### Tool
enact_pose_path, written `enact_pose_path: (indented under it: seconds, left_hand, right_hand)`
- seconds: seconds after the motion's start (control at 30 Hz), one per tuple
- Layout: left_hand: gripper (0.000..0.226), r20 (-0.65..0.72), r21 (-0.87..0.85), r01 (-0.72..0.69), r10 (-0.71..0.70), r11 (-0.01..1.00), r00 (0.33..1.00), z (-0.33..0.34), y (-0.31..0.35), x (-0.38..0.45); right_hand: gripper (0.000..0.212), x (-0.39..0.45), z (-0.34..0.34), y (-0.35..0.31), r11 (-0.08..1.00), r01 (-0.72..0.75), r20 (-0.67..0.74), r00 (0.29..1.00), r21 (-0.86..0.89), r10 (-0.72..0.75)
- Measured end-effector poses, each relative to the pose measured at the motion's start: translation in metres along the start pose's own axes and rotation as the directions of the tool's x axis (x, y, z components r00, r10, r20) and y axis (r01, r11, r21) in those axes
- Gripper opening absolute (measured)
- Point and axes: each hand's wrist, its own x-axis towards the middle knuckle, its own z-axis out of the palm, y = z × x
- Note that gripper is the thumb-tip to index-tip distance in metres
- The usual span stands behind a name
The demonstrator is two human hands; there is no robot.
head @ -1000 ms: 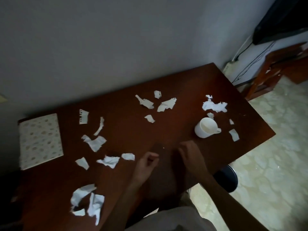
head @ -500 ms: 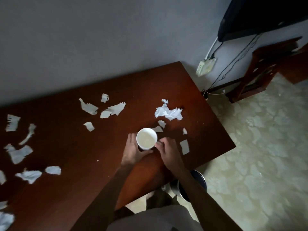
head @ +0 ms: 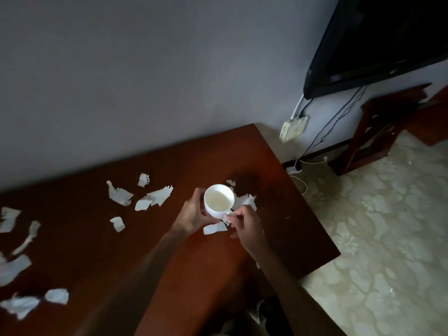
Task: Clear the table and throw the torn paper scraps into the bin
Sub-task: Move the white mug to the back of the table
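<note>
**Cup held over a scrap-strewn table**

The white cup (head: 219, 201) is the landmark here, held above the dark wooden table (head: 169, 251) toward its right end. Torn paper scraps lie all round it: a crumpled piece (head: 246, 200) just behind and right of the cup, partly hidden by it; a flat scrap (head: 214, 229) directly below the cup, between the two wrists; a cluster of four pieces (head: 155, 197) to the cup's left; and further scraps (head: 17, 267) well to the left, along the table's left edge (several blurred). Beyond the cup, past the table's right corner, a pale power strip (head: 293, 128) hangs on the wall with cables trailing under a dark screen (head: 375, 44).

Both hands hold the cup. The left hand (head: 194, 214) curls round its left side, fingers wrapped against the wall. The right hand (head: 244, 223) pinches the handle on the cup's lower right, fingers bent. Both forearms reach in from the lower edge, angled toward each other. No bin is identifiable.
</note>
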Motion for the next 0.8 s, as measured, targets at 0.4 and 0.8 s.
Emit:
enact_pose_path:
  seconds: [0.4, 0.8]
  left_hand:
    - [0.091, 0.02, 0.094, -0.094, 0.092, 0.991, 0.996, 0.037, 0.058, 0.231]
    - [0.088, -0.015, 0.114, -0.048, 0.05, 0.992, 0.999, 0.049, 0.064, 0.345]
  right_hand:
    - [0.031, 0.209, -0.062, 0.023, 0.985, -0.164, 0.006, 0.986, -0.042, 0.165]
    - [0.027, 0.317, -0.062, 0.049, 0.994, -0.084, 0.074, 0.993, -0.063, 0.088]
